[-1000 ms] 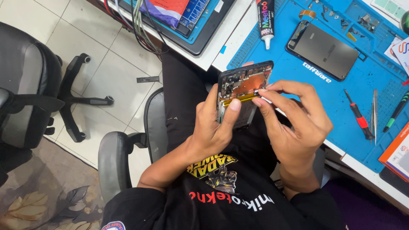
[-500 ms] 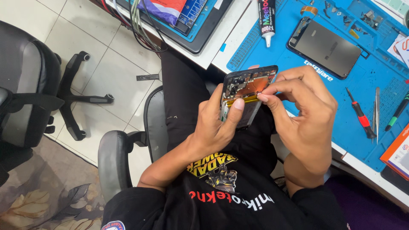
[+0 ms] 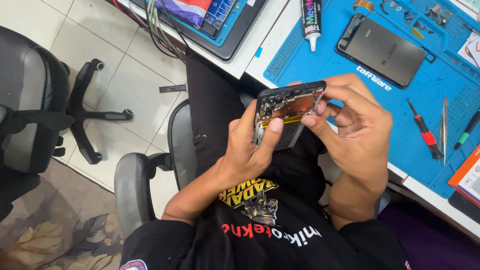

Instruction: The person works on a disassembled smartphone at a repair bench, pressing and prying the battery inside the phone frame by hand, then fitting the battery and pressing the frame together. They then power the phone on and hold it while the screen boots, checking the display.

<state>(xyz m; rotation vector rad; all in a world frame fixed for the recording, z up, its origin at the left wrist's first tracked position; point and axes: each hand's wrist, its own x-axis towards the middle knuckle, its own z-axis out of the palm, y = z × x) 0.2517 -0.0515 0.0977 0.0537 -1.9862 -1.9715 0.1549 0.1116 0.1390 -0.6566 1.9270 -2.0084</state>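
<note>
Holding an opened phone over the lap

Gripping the opened phone (image 3: pixel 287 112) from below, the left hand (image 3: pixel 247 150) is curling around its dark frame, thumb lying across the lower half. Copper-orange board and a yellow strip are showing inside the glossy black shell. The right hand (image 3: pixel 357 125) is pinching in at the phone's right edge, fingertips pressing close together on it. All of this is hovering above the person's lap, just short of the white desk edge. A blue rubbery work mat (image 3: pixel 350 75) is lying on the desk, carrying a flat black phone panel (image 3: pixel 385 50), a glue tube (image 3: pixel 311 20), a red-handled screwdriver (image 3: pixel 425 132) and metal tweezers (image 3: pixel 444 127). Pale floor tiles and a black office chair (image 3: pixel 30 105) are sitting off to the left.
</note>
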